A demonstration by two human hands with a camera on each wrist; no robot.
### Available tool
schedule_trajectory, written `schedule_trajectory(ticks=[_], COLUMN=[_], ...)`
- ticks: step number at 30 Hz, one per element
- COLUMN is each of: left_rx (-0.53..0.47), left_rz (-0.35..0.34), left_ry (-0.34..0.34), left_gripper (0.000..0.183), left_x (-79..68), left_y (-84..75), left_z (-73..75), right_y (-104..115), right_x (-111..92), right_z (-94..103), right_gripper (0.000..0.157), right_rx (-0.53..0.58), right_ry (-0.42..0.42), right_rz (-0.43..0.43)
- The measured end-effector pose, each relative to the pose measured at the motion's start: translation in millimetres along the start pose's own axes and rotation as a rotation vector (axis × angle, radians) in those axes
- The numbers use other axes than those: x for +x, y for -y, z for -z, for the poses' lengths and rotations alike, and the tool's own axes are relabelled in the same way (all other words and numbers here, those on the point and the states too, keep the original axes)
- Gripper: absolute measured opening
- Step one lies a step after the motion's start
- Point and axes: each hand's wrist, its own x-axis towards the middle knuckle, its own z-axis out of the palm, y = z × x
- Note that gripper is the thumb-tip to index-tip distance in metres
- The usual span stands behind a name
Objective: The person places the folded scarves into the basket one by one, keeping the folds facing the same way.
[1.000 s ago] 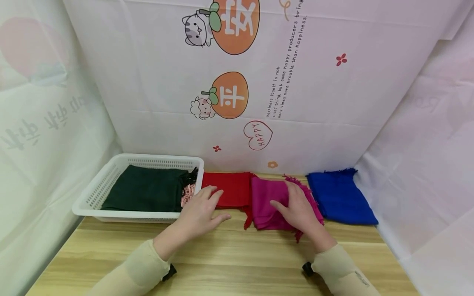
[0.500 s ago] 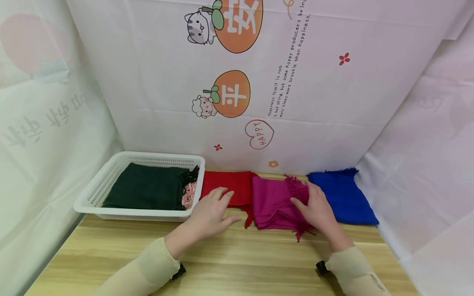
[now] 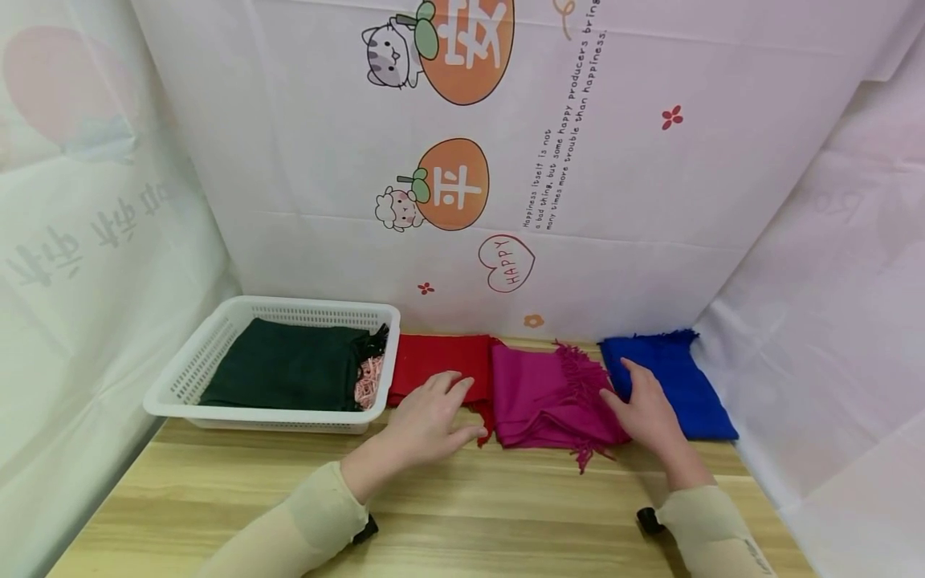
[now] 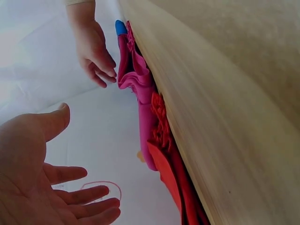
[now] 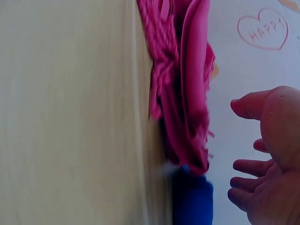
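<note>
A folded magenta scarf (image 3: 531,393) with fringe along its right side lies between a folded red scarf (image 3: 441,357) and a folded blue scarf (image 3: 682,389). My left hand (image 3: 429,421) hovers, fingers spread, over the front of the red scarf and holds nothing. Its palm and loose fingers show in the left wrist view, apart from the cloth. Above the seam of the magenta and blue scarves is my right hand (image 3: 650,413), also holding nothing. In the right wrist view a gap shows between its fingers and the magenta cloth.
A white plastic basket (image 3: 278,417) stands at the left, holding a folded dark green scarf (image 3: 289,365) and some pink fringe-like strands (image 3: 368,381). Printed white sheeting (image 3: 600,273) walls the back and sides of the wooden table (image 3: 491,514).
Both hands have moved right. The right hand has come off the magenta scarf towards the blue one, and the magenta fringe now lies folded inward over its top. The basket has not moved.
</note>
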Motion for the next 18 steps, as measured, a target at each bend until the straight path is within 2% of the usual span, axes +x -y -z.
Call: schedule_trajectory(ticks=[6, 11, 18], left_rx=[-0.017, -0.031, 0.034], left_rz=[-0.013, -0.04, -0.085], left_ry=[0.019, 0.04, 0.054], left_gripper=[0.083, 0.085, 0.085], left_x=[6.8, 11.5, 16.7], left_y=[-5.9, -12.1, -16.6], left_z=[-8.7, -10.5, -17.7], right_y=[-16.8, -29.7, -54.1], right_x=[-1.2, -3.4, -6.5], right_z=[4.4, 9.5, 17.8], right_gripper=[0.083, 0.08, 0.082], right_rx=[-0.013, -0.014, -0.016], right_ry=[0.02, 0.027, 0.043], right_rz=[-0.015, 0.007, 0.032])
